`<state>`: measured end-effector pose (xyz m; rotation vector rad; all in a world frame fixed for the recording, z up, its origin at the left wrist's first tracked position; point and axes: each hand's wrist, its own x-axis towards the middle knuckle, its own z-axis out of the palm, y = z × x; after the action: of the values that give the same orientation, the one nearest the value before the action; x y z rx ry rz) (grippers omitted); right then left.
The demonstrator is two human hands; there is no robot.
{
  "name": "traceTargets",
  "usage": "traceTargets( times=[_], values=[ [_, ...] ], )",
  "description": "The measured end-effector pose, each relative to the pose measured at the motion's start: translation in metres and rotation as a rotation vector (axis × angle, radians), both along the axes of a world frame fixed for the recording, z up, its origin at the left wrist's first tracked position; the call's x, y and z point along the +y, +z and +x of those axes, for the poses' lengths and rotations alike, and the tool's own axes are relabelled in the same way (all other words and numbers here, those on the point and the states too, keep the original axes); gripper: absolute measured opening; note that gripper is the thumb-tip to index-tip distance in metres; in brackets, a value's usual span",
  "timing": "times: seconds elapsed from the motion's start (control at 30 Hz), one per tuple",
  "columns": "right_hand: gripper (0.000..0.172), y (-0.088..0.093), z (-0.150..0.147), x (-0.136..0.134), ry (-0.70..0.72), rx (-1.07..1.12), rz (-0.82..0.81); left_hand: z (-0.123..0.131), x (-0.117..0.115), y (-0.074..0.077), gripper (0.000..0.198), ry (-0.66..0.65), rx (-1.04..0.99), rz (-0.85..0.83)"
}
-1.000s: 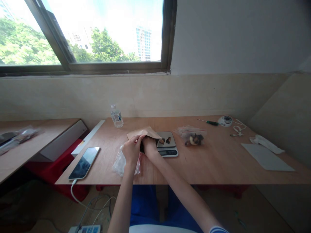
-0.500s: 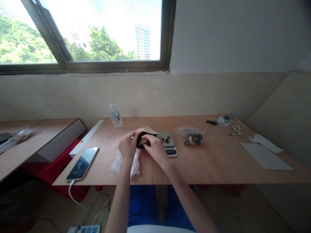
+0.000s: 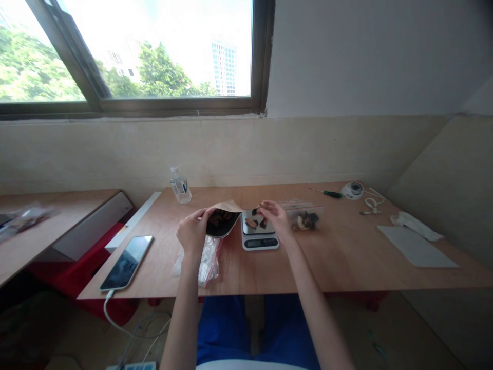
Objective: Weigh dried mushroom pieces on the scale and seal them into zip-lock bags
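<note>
- Head view: our left hand grips a brown pouch, mouth gaping, at nine o'clock of the scale.
- Our right hand's fingertips narrow over dried pieces on the scale; we cannot tell whether they hold any.
- Table runs between scale and front edge, six o'clock.

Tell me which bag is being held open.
The brown paper pouch in the left hand; the other bags are clear plastic and lie unheld.
</note>
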<state>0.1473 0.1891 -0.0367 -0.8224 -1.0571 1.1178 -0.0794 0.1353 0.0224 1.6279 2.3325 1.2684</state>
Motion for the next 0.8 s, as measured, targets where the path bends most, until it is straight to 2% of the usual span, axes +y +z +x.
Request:
traceTargets(
  times=[0.13,0.3,0.4,0.53,0.8],
  values=[
    [0.037,-0.029,-0.001,0.041,-0.042,-0.301,-0.051,-0.002,-0.002,-0.001,0.035,0.002,0.008,-0.008],
    [0.028,-0.041,-0.008,0.066,-0.022,-0.459,-0.076,-0.002,-0.004,0.0,0.036,-0.001,0.015,-0.012],
    [0.022,-0.044,-0.005,0.069,-0.047,-0.581,-0.096,-0.002,-0.005,0.001,0.036,-0.003,0.006,-0.023],
    [0.016,-0.046,0.005,0.065,-0.155,-0.736,-0.07,-0.001,-0.005,0.0,0.036,0.0,0.013,-0.032],
    [0.023,-0.041,0.026,0.065,-0.248,-0.872,-0.011,0.0,-0.004,-0.002,0.038,0.005,0.031,-0.01]
  ],
)
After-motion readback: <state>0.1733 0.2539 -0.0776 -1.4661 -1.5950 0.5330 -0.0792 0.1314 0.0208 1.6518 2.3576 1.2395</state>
